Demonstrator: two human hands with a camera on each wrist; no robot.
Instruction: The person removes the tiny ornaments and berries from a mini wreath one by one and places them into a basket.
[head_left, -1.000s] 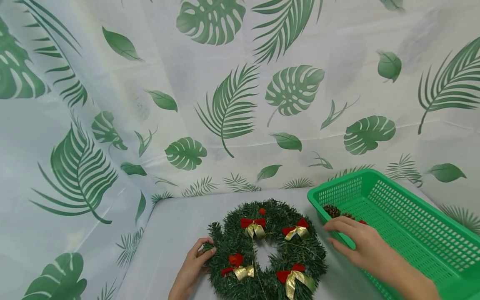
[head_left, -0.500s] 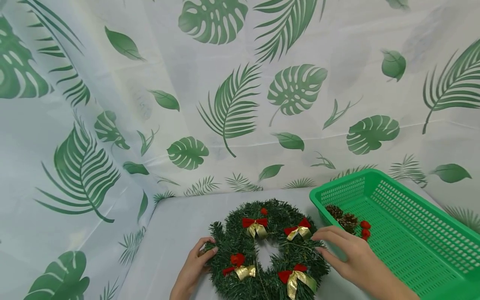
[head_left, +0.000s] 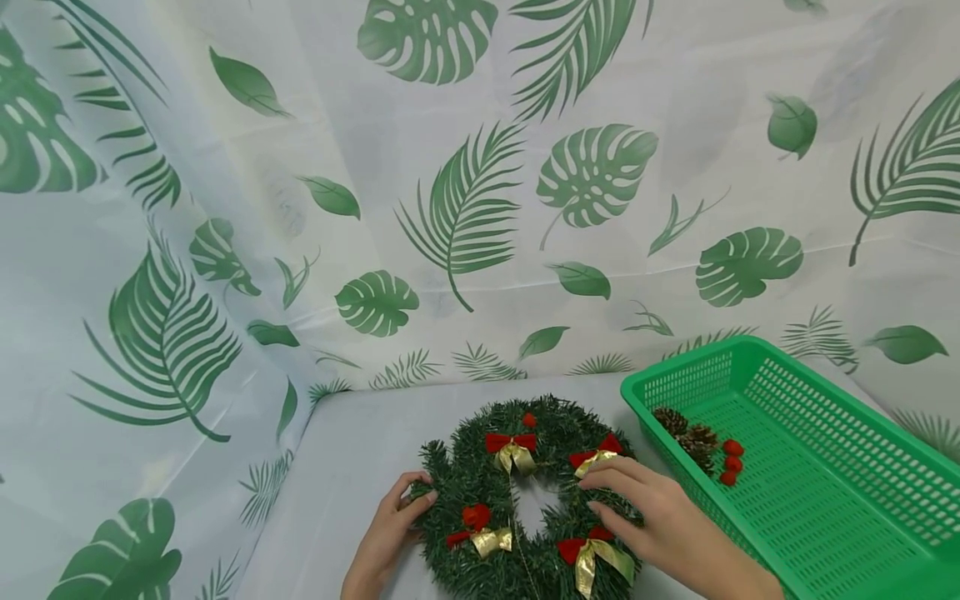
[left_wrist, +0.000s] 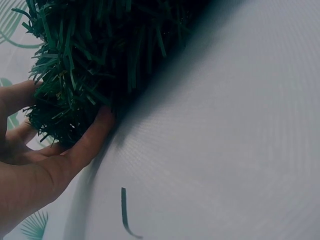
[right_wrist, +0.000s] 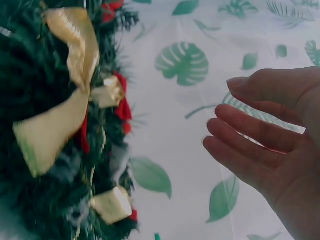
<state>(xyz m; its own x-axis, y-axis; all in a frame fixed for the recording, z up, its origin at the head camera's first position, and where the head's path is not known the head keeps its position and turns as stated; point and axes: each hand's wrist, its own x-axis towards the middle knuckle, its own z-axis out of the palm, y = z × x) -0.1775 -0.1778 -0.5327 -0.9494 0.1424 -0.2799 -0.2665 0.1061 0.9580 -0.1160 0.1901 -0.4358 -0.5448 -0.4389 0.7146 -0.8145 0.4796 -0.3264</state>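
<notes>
A green tinsel wreath [head_left: 463,442] lies on the white-covered table, dressed with several red and gold bows and small red ornaments. My left hand [head_left: 388,527] grips its left edge; in the left wrist view the thumb and fingers [left_wrist: 92,137] curl round the tinsel. Over the wreath's right side hovers my right hand [head_left: 660,515], partly hiding the upper right bow [head_left: 600,454]. The right wrist view has that hand [right_wrist: 280,135] with thumb and fingers apart and nothing between them. A lower bow [head_left: 588,560] with gold tails sits just below its fingertips.
A green plastic basket [head_left: 817,492] stands on the right, its near side close to my right forearm. Inside, at its left end, lie several brown pine cones [head_left: 697,440] and red ornaments [head_left: 732,461]. A leaf-printed white sheet [head_left: 450,350] hangs behind the table.
My right hand has moved left from the basket's edge to over the wreath, uncovering the pine cones and red ornaments. The left hand has kept its grip on the wreath.
</notes>
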